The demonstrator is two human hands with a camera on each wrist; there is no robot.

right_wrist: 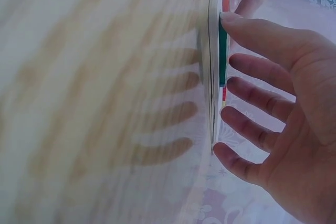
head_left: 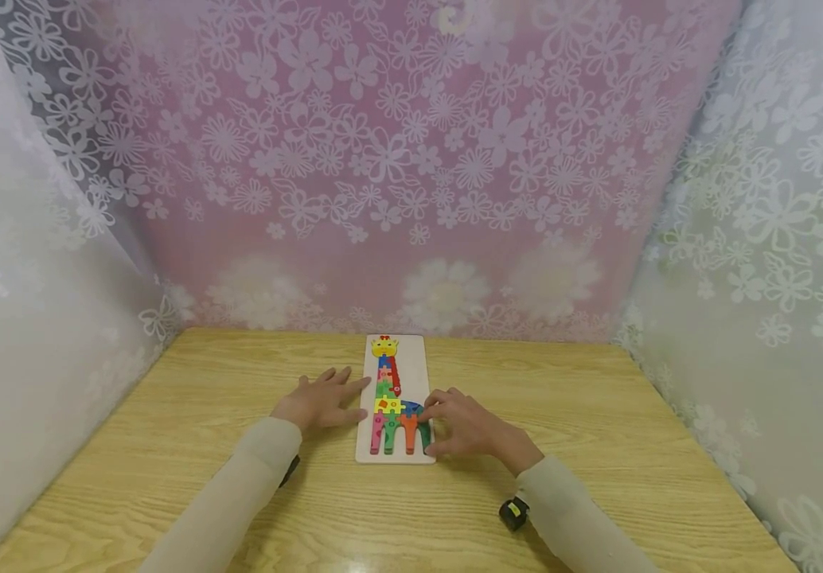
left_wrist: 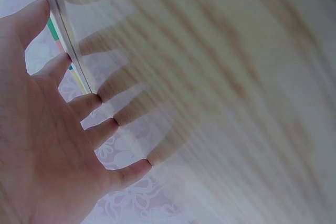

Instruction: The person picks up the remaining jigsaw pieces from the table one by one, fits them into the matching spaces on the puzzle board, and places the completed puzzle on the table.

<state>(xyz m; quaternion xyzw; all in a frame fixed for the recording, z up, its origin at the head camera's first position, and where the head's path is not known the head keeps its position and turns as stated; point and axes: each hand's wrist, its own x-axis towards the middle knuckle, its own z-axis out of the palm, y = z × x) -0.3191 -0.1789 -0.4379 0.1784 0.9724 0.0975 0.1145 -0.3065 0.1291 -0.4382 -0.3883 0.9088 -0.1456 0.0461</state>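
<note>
A white puzzle board lies lengthwise on the table, carrying a giraffe made of colourful interlocking pieces. Its yellow head is at the far end, with the pink, green, orange and dark green legs at the near end. My left hand lies at the board's left edge, fingers spread, thumb and index fingertips right at the rim. Over the right edge, my right hand has its fingers at the blue body piece and its thumb low by the dark green leg. In the right wrist view its fingers are spread and gently bent.
The wood-grain table extends around the board on all sides. A pink floral curtain hangs behind it, with pale floral curtains at both sides. A black device sits at the right wrist.
</note>
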